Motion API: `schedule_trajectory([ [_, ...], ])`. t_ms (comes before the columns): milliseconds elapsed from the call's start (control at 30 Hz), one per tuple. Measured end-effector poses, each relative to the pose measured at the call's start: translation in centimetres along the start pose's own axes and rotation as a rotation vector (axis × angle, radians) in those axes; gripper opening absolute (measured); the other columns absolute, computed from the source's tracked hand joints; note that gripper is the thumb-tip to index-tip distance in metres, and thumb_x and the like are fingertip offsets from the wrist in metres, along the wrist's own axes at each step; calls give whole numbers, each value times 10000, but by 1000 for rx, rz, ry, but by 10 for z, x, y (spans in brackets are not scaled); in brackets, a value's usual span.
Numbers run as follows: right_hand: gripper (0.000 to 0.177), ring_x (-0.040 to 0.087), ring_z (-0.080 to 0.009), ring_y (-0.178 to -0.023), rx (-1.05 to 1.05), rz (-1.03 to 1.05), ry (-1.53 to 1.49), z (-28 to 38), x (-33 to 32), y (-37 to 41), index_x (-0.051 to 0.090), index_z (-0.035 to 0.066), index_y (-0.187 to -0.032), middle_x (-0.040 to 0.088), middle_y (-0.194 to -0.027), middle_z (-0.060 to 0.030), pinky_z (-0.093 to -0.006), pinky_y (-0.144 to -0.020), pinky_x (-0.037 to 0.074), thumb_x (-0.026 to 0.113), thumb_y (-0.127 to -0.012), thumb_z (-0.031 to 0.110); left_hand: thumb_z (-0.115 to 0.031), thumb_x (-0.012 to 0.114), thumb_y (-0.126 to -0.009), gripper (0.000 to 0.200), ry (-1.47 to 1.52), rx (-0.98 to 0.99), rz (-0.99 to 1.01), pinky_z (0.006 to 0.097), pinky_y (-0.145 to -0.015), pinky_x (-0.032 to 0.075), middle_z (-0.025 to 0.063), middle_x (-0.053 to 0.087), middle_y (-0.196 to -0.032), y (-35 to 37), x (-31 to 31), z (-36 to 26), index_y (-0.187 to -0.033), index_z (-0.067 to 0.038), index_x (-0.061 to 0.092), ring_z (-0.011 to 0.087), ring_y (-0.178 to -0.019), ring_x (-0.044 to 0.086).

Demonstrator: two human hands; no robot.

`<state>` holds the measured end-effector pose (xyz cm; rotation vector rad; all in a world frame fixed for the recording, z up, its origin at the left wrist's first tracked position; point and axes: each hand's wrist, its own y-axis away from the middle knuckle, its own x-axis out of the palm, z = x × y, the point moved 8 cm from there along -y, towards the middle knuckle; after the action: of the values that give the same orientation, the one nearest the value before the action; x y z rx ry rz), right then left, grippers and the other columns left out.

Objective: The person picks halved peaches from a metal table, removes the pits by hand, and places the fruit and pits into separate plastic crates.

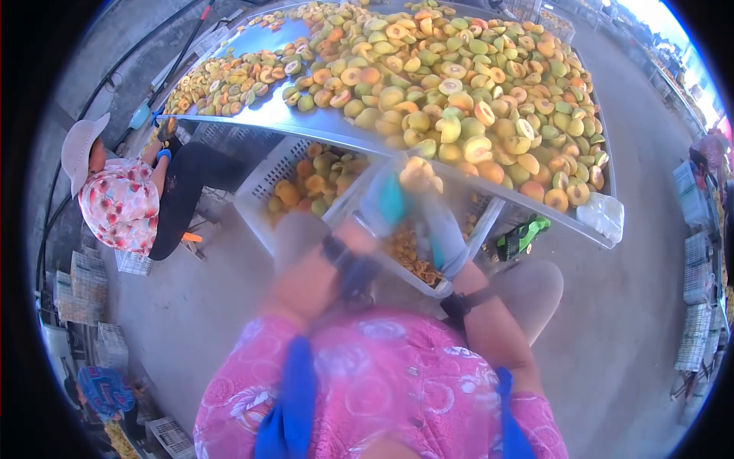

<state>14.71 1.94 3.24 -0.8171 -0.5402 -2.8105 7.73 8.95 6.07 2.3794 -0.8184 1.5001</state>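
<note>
Both my hands are at the near edge of a metal table (264, 107), above a crate, in pale gloves with teal patches. Motion blurs my left hand (384, 200), its fingers toward the tabletop. My right hand (446, 236) is lower and to the right, over the crate's side, also smeared. Several blurred peach halves (420, 176) are at the fingertips; whether either hand grips them cannot be made out. Beneath, the white crate (417, 281) contains small yellow-brown pieces (413, 252). Pitted peach halves (459, 99) are heaped on the table.
Left of my crate stands another white crate (256, 187) of peaches (317, 183). A clear plastic bag (600, 216) lies on the table's right corner, with a green and black packet (522, 237) below. A person (122, 191) in a cap sits at left. Stacked crates (696, 268) stand far right.
</note>
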Motion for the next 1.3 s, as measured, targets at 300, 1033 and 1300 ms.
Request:
schedule_trajectory([
  [300,330,509,-97,-690,-192,-175,386,12,-17,1,561,40,-1098,563,-786,-23,-261,-609,434,507,-988,346,-237,442,-1010,331,-1382,265,-160,360,-894,508,152,596,-1129,12,-16,-3,-1222,7,511,279,-1018,596],
  [1033,477,541,-147,-801,-4,-72,509,-3,-8,9,561,-19,-1194,608,-919,-74,-285,-720,457,443,-1002,401,-390,526,-979,360,-297,141,-516,315,-677,544,70,644,-936,20,-29,17,-1062,-48,606,188,-799,630],
  [1300,314,407,-46,-521,164,56,190,-9,4,26,544,117,-1153,472,-726,48,-207,-419,316,456,-1003,379,-430,540,-969,399,-626,114,-472,266,-626,531,53,642,-906,26,-19,3,-1017,-42,623,126,-768,618],
])
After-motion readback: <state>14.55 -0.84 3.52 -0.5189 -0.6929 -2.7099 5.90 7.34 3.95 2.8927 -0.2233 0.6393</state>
